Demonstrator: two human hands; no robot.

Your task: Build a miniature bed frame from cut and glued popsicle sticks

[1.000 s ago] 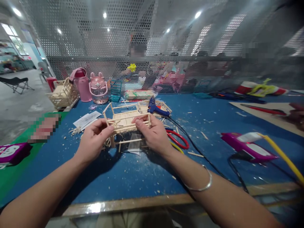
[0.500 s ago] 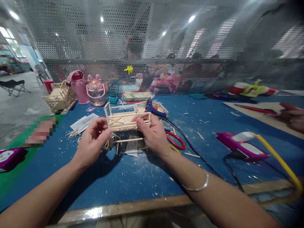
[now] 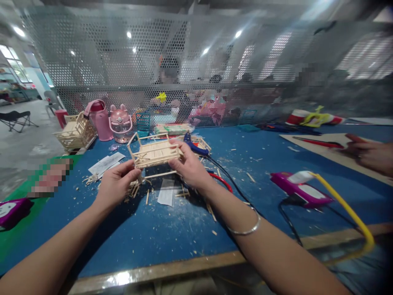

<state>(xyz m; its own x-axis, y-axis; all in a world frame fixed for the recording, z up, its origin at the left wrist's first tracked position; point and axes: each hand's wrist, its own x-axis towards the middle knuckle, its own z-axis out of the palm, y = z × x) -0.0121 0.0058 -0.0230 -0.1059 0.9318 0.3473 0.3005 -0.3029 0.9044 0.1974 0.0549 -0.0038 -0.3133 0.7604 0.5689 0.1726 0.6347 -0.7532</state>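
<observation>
Both my hands hold a small model (image 3: 155, 154) built of thin wooden sticks, raised a little above the blue table (image 3: 172, 229). My left hand (image 3: 116, 185) pinches its left end from below. My right hand (image 3: 189, 167) grips its right end, fingers closed over the top edge. A silver bangle (image 3: 245, 227) sits on my right forearm. Under the model lie loose sticks (image 3: 138, 189) and a clear plastic scrap (image 3: 166, 196).
A blue glue gun (image 3: 196, 148) and red-handled scissors (image 3: 219, 180) lie right of my hands. A purple glue gun (image 3: 299, 190) with a yellow stick lies further right. Another stick model (image 3: 75, 132), a pink bottle (image 3: 100, 119) and a pink fan (image 3: 121, 123) stand back left. Another person's hand (image 3: 370, 153) rests far right.
Both hands have lifted the stick model off the table and tilted it slightly. The view has shifted a little to the right.
</observation>
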